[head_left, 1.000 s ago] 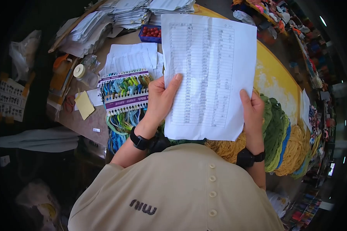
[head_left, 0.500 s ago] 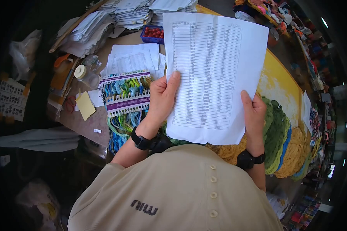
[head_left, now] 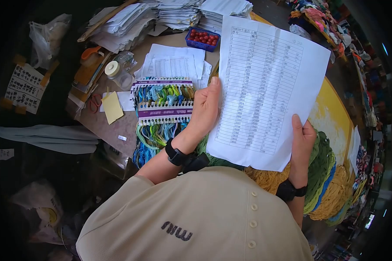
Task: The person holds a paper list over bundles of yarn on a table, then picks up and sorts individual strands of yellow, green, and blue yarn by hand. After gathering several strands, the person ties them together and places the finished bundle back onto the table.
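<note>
A white printed sheet (head_left: 265, 95) with a table of numbers is held up in front of my chest, tilted a little. My left hand (head_left: 206, 106) pinches its left edge, thumb on top and the fingers behind. The lower right edge is gripped by my right hand (head_left: 303, 141) in the same way. Beside my left forearm lie cards of looped embroidery thread (head_left: 163, 98) in blues, greens and yellows. Thick skeins of green yarn (head_left: 320, 161) and tan yarn (head_left: 335, 195) lie beyond my right wrist, partly covered by the hand and sheet.
Paper stacks (head_left: 176, 15) and a blue basket of red fruit (head_left: 202, 40) stand at the back. A lidded jar (head_left: 119, 75), a yellow sticky note (head_left: 112, 108) and red scissors (head_left: 95, 102) are on the left. Printed papers (head_left: 172, 63) lie behind the thread cards.
The view has shifted, so the whole scene sits further right and slightly lower. The sheet tilts a little more clockwise; both hands keep the same hold on it.
</note>
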The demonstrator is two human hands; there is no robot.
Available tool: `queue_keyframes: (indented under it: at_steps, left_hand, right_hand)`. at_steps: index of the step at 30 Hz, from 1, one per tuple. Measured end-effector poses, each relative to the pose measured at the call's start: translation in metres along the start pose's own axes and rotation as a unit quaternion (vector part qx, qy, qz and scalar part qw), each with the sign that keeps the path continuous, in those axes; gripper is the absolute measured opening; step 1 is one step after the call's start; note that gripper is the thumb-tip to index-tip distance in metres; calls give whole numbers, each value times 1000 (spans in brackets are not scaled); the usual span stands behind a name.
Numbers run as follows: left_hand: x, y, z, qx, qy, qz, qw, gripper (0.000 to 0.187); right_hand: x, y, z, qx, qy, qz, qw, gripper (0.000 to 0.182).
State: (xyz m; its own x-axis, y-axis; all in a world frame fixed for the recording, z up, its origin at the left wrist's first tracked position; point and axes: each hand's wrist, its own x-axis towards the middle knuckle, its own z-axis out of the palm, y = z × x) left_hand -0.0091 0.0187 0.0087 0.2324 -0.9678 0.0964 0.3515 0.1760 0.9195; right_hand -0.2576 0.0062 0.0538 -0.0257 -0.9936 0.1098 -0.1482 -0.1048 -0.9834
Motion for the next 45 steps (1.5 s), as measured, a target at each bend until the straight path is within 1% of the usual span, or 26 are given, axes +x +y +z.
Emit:
queue_keyframes:
  at_steps: [8,10,11,12,13,14,15,17,18,21,25,27,28,30,31,32,33,34,36,37,39,41,42,43,44,45]
  left_hand:
    - [5,-11,-2,-6,1,-1,1000,56]
    - [6,-19,-5,44,26,-13,999,55]
    - [9,-26,-5,37,24,10,999,51]
    - [7,-18,5,61,38,-1,997,44]
    - [5,-18,7,68,27,-25,997,34]
    - [3,-15,13,58,30,-24,998,27]
    - [4,-21,9,62,21,-25,998,24]
    - [3,-24,12,55,19,-26,998,24]
    - [4,-26,11,50,13,-25,998,25]
    - [4,-35,12,63,0,-19,998,25]
    - [6,-50,23,68,-9,-30,997,25]
    - [5,-57,32,69,-35,-65,995,26]
    - [3,-61,39,70,-37,-66,995,26]
    - [0,-71,53,100,-61,-78,990,26]
    - [1,-79,57,135,-77,-60,986,26]
    - [0,-79,63,139,-78,-55,986,26]
    - [-6,-76,68,164,-90,-86,979,25]
    - [-9,-74,78,191,-102,-111,970,24]
    - [-17,-78,102,202,-105,-100,969,22]
    - [-22,-82,113,217,-100,-106,965,21]
    - [-35,-95,136,251,-83,-121,957,19]
    - [-50,-120,163,281,-69,-145,946,19]
    - [-58,-137,171,302,-63,-169,936,19]
    - [-65,-163,172,313,-82,-189,927,19]
    - [-75,-190,169,323,-98,-211,917,21]
    - [-89,-211,167,371,-128,-218,894,26]
  right_hand:
    - [4,-1,2,7,6,8,1000,25]
    - [6,7,1,-16,14,3,1000,24]
    - [8,14,-6,-40,18,-2,999,23]
    - [10,25,-15,-61,6,5,998,21]
    - [9,22,-13,-32,-1,10,999,21]
    - [8,18,-11,-36,-2,17,999,22]
    - [6,9,-8,-17,-10,29,999,25]
    - [6,11,-13,-17,-32,31,999,26]
    - [6,12,-15,-20,-21,30,999,26]
    - [5,12,-19,-9,-75,49,996,28]
    - [3,27,-33,-22,-82,66,994,27]
    - [3,42,-46,-8,-69,81,994,27]
    - [2,52,-55,-6,-66,82,994,27]
    - [4,72,-76,-48,-57,120,990,28]
    - [5,82,-87,-44,-56,115,991,28]
    - [5,93,-100,-26,-52,127,990,31]
    - [1,101,-113,-9,-49,145,988,34]
    - [0,111,-129,-3,-50,140,989,34]
    - [-6,130,-165,2,-19,202,979,33]
    - [-9,140,-187,9,-25,202,979,33]
    - [-18,164,-240,-8,-5,298,954,34]
    - [-33,217,-302,5,51,244,968,35]
    - [-38,215,-333,11,78,234,969,36]
    - [-42,231,-373,-43,92,278,955,35]
    - [-45,225,-402,-72,100,301,946,34]
    - [-53,244,-437,-78,124,299,943,35]
